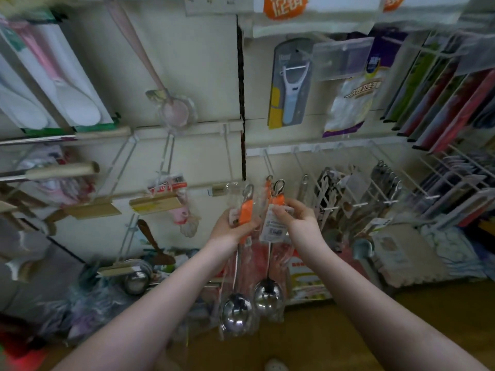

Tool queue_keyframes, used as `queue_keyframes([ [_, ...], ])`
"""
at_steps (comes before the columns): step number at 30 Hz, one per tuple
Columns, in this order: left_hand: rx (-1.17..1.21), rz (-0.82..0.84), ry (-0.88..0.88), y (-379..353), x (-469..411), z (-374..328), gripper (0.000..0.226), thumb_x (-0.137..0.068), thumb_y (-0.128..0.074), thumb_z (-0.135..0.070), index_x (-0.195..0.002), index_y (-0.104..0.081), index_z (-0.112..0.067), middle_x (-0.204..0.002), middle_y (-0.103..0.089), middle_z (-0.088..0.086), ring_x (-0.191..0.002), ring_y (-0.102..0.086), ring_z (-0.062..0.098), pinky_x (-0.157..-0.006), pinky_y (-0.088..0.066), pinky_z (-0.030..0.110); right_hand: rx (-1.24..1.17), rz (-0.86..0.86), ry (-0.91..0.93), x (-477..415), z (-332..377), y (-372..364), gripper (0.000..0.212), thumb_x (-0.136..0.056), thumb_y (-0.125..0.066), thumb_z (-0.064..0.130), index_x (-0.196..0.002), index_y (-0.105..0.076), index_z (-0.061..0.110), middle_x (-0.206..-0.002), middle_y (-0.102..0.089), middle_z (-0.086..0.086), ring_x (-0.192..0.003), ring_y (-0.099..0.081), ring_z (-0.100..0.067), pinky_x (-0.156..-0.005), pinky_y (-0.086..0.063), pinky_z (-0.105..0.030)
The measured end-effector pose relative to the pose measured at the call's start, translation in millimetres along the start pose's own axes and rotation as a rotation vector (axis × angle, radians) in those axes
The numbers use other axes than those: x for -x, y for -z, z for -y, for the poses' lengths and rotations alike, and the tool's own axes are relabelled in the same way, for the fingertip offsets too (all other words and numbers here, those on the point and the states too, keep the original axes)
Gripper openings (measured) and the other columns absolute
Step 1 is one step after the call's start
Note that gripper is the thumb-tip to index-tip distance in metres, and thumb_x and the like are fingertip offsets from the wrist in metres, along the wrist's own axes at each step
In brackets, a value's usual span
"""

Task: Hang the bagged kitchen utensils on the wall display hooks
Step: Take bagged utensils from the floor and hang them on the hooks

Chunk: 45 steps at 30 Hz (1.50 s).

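Your left hand (231, 226) grips one bagged ladle (237, 309) by its orange handle (246, 210). Your right hand (297, 219) pinches the label (273, 227) on the second ladle (268, 293).

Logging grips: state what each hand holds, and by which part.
Left hand grips the left ladle by its orange handle, through the bag. Right hand pinches the right ladle at the label near the handle top.

From my end I can read white characters 促销, tops cut off, on the orange sign (285, 6) up top, and 一次性卫生手 on the white and purple packet (351, 103); the label (276, 226) on the bagged ladle (267, 293) carries print too small to read
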State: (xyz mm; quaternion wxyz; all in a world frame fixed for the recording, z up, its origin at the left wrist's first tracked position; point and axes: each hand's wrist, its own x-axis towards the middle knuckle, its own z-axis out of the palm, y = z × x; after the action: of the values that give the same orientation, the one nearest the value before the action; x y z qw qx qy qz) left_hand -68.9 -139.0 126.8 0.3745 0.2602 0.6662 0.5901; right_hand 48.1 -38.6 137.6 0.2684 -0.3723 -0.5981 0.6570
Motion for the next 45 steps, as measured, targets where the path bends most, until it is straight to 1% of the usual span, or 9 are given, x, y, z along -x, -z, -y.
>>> queue_keyframes([
  [2, -0.076, -0.021, 0.015, -4, -11, 4, 0.030, -0.083, -0.071, -0.021, -0.108, -0.057, -0.012, -0.099, -0.069, 0.003, -0.089, -0.067, 0.017, -0.069, -0.050, 0.020, 0.022, -0.022, -0.012, -14, -7, 4, 0.015, -0.090, -0.063, 0.021, -0.104, -0.064, 0.017, -0.098, -0.066, -0.008, -0.087, -0.065, -0.026, -0.068, -0.054, -0.034],
  [5, -0.163, -0.018, 0.060, -10, -25, 14, 0.024, -0.083, -0.072, -0.022, -0.097, -0.053, -0.019, -0.095, -0.067, 0.002, -0.085, -0.065, 0.012, -0.063, -0.049, 0.015, 0.080, -0.022, -0.005, -34, -17, 13, 0.008, -0.090, -0.063, 0.022, -0.087, -0.063, 0.029, -0.096, -0.065, -0.006, -0.097, -0.063, -0.032, -0.084, -0.052, -0.045],
  [8, -0.146, 0.011, 0.119, -9, -34, 27, 0.030, -0.082, -0.074, -0.018, -0.100, -0.052, -0.010, -0.094, -0.068, 0.009, -0.083, -0.067, 0.018, -0.070, -0.055, 0.023, 0.106, 0.016, -0.016, -41, -32, 19, 0.014, -0.092, -0.059, 0.021, -0.105, -0.064, 0.016, -0.099, -0.063, -0.004, -0.095, -0.062, -0.024, -0.073, -0.049, -0.029],
  [11, -0.121, -0.002, 0.168, -8, -44, 40, 0.024, -0.084, -0.071, -0.012, -0.096, -0.050, -0.011, -0.087, -0.065, 0.003, -0.074, -0.065, 0.011, -0.057, -0.050, 0.016, 0.154, 0.090, -0.045, -44, -54, 22, 0.030, -0.095, -0.056, 0.024, -0.120, -0.059, 0.008, -0.104, -0.063, -0.004, -0.090, -0.062, -0.015, -0.061, -0.046, -0.014],
  [14, -0.161, -0.066, 0.212, -5, -56, 52, 0.028, -0.084, -0.070, -0.010, -0.104, -0.051, -0.006, -0.091, -0.064, 0.007, -0.072, -0.063, 0.011, -0.056, -0.050, 0.016, 0.182, 0.152, -0.105, -49, -81, 21, 0.037, -0.094, -0.056, 0.029, -0.126, -0.057, 0.011, -0.119, -0.063, -0.003, -0.106, -0.060, -0.016, -0.080, -0.049, -0.022],
  [24, -0.191, -0.064, 0.300, 1, -79, 65, 0.027, -0.086, -0.069, -0.014, -0.105, -0.056, 0.000, -0.075, -0.063, 0.005, -0.051, -0.061, 0.001, -0.048, -0.045, 0.013, 0.361, 0.204, -0.149, -73, -130, 22, 0.015, -0.094, -0.057, 0.028, -0.105, -0.064, 0.021, -0.096, -0.066, 0.006, -0.092, -0.062, -0.013, -0.072, -0.046, -0.025],
  [30, -0.171, -0.048, 0.332, -3, -85, 63, 0.037, -0.086, -0.069, -0.015, -0.116, -0.054, 0.000, -0.086, -0.065, 0.007, -0.060, -0.063, 0.005, -0.051, -0.047, 0.013, 0.351, 0.155, -0.100, -81, -129, 32, 0.005, -0.093, -0.059, 0.020, -0.093, -0.063, 0.023, -0.081, -0.064, 0.010, -0.079, -0.062, -0.009, -0.068, -0.048, -0.026],
  [36, -0.175, -0.073, 0.308, -15, -83, 59, 0.024, -0.087, -0.067, -0.011, -0.106, -0.052, -0.007, -0.083, -0.061, 0.002, -0.064, -0.060, 0.005, -0.046, -0.044, 0.008, 0.330, 0.142, -0.113, -84, -129, 42, 0.006, -0.094, -0.058, 0.024, -0.092, -0.063, 0.021, -0.080, -0.064, 0.001, -0.080, -0.062, -0.025, -0.070, -0.047, -0.036],
  [45, -0.135, -0.074, 0.317, -20, -82, 59, 0.023, -0.086, -0.068, -0.010, -0.103, -0.052, -0.010, -0.084, -0.065, 0.004, -0.069, -0.063, 0.011, -0.049, -0.048, 0.011, 0.282, 0.125, -0.123, -88, -129, 51, 0.009, -0.094, -0.057, 0.025, -0.099, -0.062, 0.020, -0.089, -0.064, 0.008, -0.090, -0.061, -0.017, -0.083, -0.049, -0.034],
])
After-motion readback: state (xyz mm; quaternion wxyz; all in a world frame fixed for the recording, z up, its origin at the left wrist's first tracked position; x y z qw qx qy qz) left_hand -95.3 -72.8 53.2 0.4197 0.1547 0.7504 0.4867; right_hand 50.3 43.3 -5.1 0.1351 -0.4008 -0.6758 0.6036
